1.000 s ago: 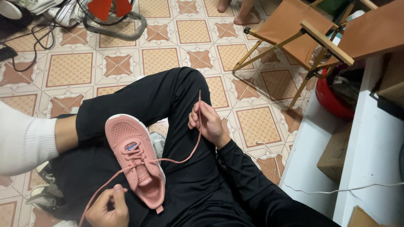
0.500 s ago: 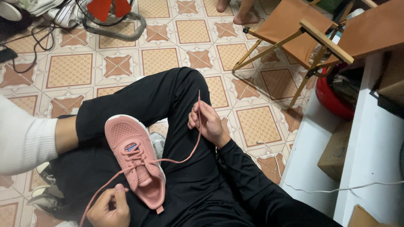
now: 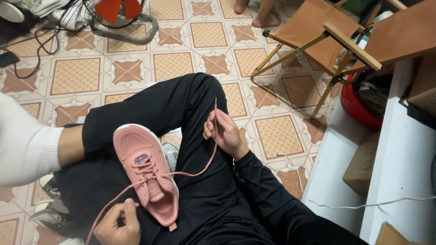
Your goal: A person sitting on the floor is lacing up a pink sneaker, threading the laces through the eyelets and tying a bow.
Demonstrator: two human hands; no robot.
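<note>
A pink sneaker [image 3: 145,169] rests on my lap, on black trousers, toe pointing away from me. Its pink lace [image 3: 200,167] runs out both ways from the eyelets. My right hand [image 3: 225,134] pinches the right end of the lace, whose tip sticks up above my fingers. At the bottom edge, my left hand [image 3: 117,223] grips the left end of the lace, which hangs down to the left. My left foot in a white sock [image 3: 25,149] lies at the far left.
A folding chair [image 3: 318,34] with tan fabric stands on the patterned tiled floor at upper right. Another person's bare feet [image 3: 259,12] show at the top. A white shelf [image 3: 395,159], a red basin [image 3: 359,106], a cardboard box, a fan base and cables surround me.
</note>
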